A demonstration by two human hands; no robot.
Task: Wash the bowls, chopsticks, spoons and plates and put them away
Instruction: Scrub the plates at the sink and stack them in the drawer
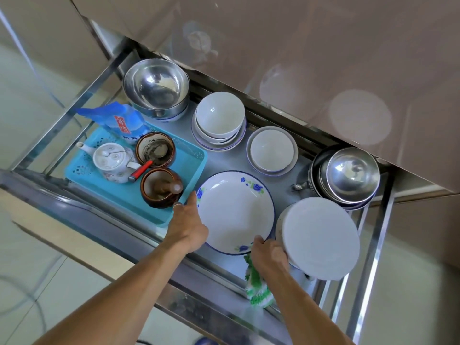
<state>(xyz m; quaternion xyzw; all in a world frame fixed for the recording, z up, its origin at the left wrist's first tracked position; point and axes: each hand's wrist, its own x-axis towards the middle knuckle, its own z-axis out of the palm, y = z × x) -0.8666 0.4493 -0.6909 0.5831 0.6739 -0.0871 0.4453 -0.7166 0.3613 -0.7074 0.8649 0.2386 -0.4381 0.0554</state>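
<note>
Landmark: flowered plate (235,211), white with blue rim and blue-green flower prints, in the front middle of the open drawer (104,225).

Left hand (186,225): at the plate's left rim, thumb on the rim, a ring on one finger; the other fingers pass under the edge and cannot be read.

Right hand (270,255): at the plate's near-right rim, fingers curled over the edge, pinching it. A green-and-white cloth (256,287) hangs below this hand; whether the same hand holds it cannot be told.

Right of the plate, just beside it: white plates (321,237), a stack, top face plain, tilted.

Beyond the plate, right: small bowl (271,149), white, sitting on a saucer.

Beyond the plate, centre: bowl stack (219,118), white bowls nested over blue-rimmed plates.

Far right of the plate: steel bowls (348,175), nested, leaning, at the drawer's right rear corner.

Far beyond the plate, left: steel basin (155,87), nested on others, at the drawer's left rear corner.

Left of the plate, touching the left hand's side: blue tray (174,207), plastic, perforated. It holds a white teapot (112,161), two brown jars (155,151), the nearer with a pestle inside, a red-handled tool (140,170) between jars and teapot, and a blue bag (117,120) at its far end.
</note>
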